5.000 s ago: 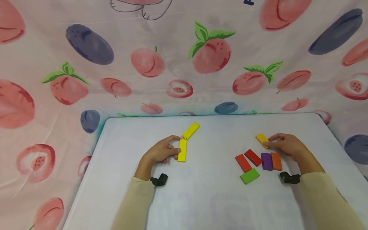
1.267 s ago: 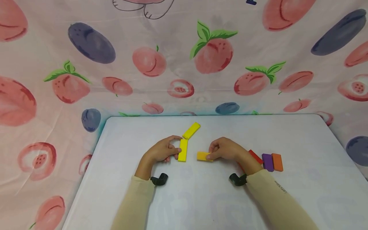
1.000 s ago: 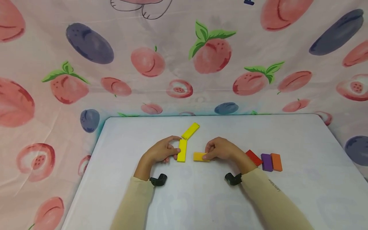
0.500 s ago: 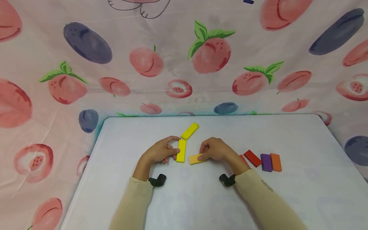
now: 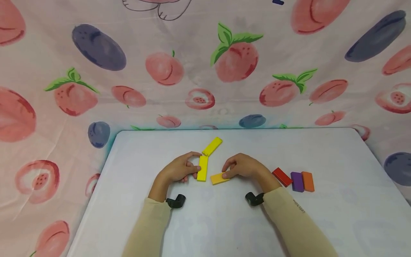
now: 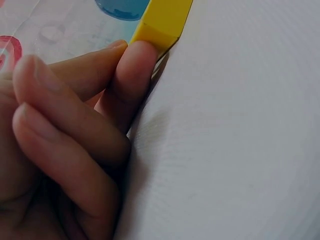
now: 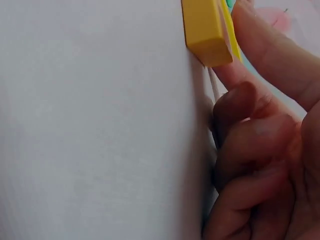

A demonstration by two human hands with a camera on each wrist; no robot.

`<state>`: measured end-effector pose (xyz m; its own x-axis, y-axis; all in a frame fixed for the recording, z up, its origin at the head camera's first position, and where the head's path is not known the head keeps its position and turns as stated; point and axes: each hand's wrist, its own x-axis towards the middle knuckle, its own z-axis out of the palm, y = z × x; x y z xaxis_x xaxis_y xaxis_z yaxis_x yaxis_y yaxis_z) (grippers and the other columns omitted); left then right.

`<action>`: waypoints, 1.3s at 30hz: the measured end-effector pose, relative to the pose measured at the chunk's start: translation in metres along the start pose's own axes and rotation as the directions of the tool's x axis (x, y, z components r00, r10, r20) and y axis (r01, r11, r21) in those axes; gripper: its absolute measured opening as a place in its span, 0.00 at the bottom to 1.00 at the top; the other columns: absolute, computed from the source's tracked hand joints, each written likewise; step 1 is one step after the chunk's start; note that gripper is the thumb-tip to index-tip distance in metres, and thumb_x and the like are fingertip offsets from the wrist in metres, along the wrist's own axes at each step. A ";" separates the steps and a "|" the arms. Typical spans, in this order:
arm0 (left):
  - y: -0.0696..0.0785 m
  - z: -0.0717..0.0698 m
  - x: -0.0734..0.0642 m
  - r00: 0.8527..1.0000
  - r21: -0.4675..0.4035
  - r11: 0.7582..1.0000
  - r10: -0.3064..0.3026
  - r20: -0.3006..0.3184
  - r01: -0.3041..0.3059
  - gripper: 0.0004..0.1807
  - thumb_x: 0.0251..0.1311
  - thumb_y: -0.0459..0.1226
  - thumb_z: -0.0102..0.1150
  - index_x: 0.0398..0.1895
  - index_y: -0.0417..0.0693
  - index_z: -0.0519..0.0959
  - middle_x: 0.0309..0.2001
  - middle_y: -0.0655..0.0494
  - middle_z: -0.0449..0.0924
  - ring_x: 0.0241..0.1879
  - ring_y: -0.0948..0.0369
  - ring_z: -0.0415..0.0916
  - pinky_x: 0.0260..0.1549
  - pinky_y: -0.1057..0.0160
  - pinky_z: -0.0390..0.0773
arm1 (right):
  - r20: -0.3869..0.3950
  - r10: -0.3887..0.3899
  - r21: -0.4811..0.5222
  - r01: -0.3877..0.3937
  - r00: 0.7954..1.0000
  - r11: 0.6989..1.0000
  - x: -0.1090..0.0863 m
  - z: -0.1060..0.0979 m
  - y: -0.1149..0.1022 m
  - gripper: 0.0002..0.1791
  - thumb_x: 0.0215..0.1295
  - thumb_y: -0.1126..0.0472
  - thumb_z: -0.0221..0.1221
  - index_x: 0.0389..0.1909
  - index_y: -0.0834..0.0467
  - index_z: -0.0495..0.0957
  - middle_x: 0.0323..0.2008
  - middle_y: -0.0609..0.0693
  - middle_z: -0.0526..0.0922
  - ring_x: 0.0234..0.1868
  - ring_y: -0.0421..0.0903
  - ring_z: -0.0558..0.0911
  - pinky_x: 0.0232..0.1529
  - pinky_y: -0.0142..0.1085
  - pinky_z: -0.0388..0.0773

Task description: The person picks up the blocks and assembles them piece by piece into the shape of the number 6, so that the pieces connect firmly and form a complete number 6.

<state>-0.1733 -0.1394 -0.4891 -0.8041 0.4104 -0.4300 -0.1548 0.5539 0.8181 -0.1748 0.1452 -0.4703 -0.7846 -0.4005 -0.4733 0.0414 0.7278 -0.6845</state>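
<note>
When the golden block [image 5: 219,178] is handled, treat it as light and rigid: its clean edges and small, slab-like form suggest wood or hard plastic. It is positioned at mid-table, just right of the bright yellow block [image 5: 202,169], with a narrow gap between them; whether it bears fully on the table [image 5: 205,221] cannot be told.

The right hand [image 5: 242,167] pinches the golden block at its right end, thumb and index finger nearly closed across its width, remaining fingers curled. The left hand [image 5: 181,167] holds the bright yellow block from its left side, thumb at the long edge and index finger reaching the far end; the gap between them is partly open.

Grip by the long side faces, near one end, leaving the opposite end exposed. Breakage appears unlikely. The smooth faces may slide readily on the table, so light pressure should suffice; excess force could nudge the second yellow block [image 5: 212,146] beyond.
</note>
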 end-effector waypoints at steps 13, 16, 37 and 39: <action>-0.002 -0.001 0.003 0.999 -0.045 0.999 0.021 0.029 -0.019 0.28 0.68 0.46 0.64 0.69 0.68 0.69 0.28 0.53 0.85 0.12 0.62 0.66 0.15 0.67 0.66 | -0.037 0.057 -0.012 -0.057 0.998 0.998 0.003 0.001 0.001 0.10 0.56 0.53 0.75 0.39 0.46 0.92 0.33 0.44 0.86 0.44 0.46 0.76 0.49 0.41 0.73; -0.002 -0.002 0.003 0.999 -0.043 0.999 0.024 0.028 -0.022 0.27 0.68 0.46 0.64 0.69 0.68 0.69 0.28 0.53 0.85 0.12 0.62 0.66 0.14 0.67 0.67 | -0.047 0.071 -0.016 -0.072 0.996 0.997 0.004 0.003 0.001 0.10 0.57 0.53 0.75 0.40 0.46 0.92 0.37 0.42 0.88 0.47 0.46 0.78 0.57 0.46 0.73; -0.002 -0.002 0.002 1.000 -0.033 0.999 0.017 0.019 -0.016 0.28 0.68 0.46 0.64 0.69 0.70 0.69 0.28 0.53 0.85 0.12 0.61 0.67 0.15 0.67 0.67 | -0.040 0.047 0.052 -0.045 0.998 0.998 0.004 0.000 0.006 0.12 0.55 0.49 0.75 0.40 0.45 0.90 0.34 0.47 0.85 0.43 0.47 0.77 0.47 0.41 0.72; -0.001 -0.002 0.002 1.000 -0.031 0.999 0.015 0.019 -0.014 0.28 0.68 0.46 0.64 0.69 0.69 0.69 0.28 0.53 0.85 0.12 0.61 0.67 0.15 0.67 0.67 | -0.039 0.066 0.055 -0.063 0.997 0.996 0.004 0.001 0.006 0.12 0.54 0.50 0.76 0.39 0.46 0.89 0.29 0.50 0.82 0.38 0.48 0.76 0.41 0.39 0.70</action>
<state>-0.1755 -0.1408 -0.4902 -0.7952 0.4324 -0.4250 -0.1611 0.5250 0.8357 -0.1778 0.1471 -0.4766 -0.8038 -0.3297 -0.4951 0.1251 0.7200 -0.6826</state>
